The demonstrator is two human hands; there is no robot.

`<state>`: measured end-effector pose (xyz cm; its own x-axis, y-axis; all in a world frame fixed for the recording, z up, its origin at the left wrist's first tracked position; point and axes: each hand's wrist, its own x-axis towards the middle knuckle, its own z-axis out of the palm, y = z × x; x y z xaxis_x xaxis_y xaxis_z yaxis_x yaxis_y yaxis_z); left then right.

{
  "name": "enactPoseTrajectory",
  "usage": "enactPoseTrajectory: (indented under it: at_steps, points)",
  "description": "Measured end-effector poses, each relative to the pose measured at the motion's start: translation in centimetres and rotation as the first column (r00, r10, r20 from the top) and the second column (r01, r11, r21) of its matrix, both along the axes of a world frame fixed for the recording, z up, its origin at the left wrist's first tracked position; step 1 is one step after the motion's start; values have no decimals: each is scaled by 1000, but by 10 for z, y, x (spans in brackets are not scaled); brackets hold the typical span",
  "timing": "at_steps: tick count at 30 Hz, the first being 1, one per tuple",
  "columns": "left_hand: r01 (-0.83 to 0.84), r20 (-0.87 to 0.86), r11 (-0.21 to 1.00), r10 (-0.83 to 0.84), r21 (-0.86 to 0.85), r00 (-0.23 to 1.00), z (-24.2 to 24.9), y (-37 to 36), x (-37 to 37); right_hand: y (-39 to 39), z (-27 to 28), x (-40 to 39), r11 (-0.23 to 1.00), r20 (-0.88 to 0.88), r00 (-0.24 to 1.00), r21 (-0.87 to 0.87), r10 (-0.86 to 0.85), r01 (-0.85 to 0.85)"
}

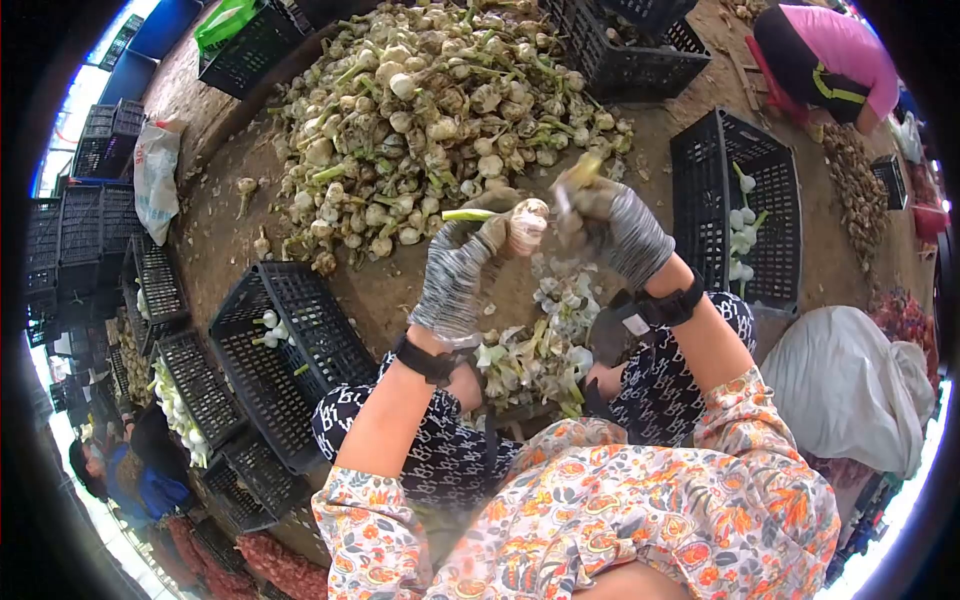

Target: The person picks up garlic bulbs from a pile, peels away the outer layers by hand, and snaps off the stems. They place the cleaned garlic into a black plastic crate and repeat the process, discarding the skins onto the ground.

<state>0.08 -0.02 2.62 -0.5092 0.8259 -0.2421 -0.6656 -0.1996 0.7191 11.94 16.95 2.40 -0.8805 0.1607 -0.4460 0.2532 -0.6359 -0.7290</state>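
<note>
My left hand (462,262), in a grey knitted glove, is closed around a garlic bulb (527,228) with purple-streaked skin. The bulb's cut green stem (468,214) points left. Just to the right, my gloved right hand (617,228) is raised and partly smeared by motion. A yellowish strip of garlic skin (583,168) sticks up from its pinched fingers. Beyond both hands spreads a large heap of unpeeled garlic (400,130). Peeled-off husks (540,355) lie on the floor between my legs.
Black crates stand on both sides: a left crate (345,335) and a right crate (703,190), each with some cleaned white bulbs inside. A white sack (845,385) slumps at right. Another person (835,55) in pink crouches at the top right. More crates (95,225) are stacked far left.
</note>
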Motion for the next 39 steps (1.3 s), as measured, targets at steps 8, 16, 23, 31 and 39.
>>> enactPoseTrajectory:
  at_steps: [8,16,23,31,39]
  points:
    - [-87,-328,983,28,-164,944,-21,-1,-8,-2,-2,2,560,58,998,826,20,-59]
    - [-36,-498,993,-24,-112,867,-10,4,4,-15,14,1,905,17,998,422,-63,49]
    - [-29,-492,996,-14,-79,871,-7,7,8,-15,12,3,938,-44,986,306,-159,165]
    - [102,-271,935,-201,-339,941,11,8,16,-20,-14,2,728,-13,997,683,-71,61]
    - [-57,-668,913,-251,-403,700,-26,15,28,-38,-6,0,222,62,990,975,-127,-33]
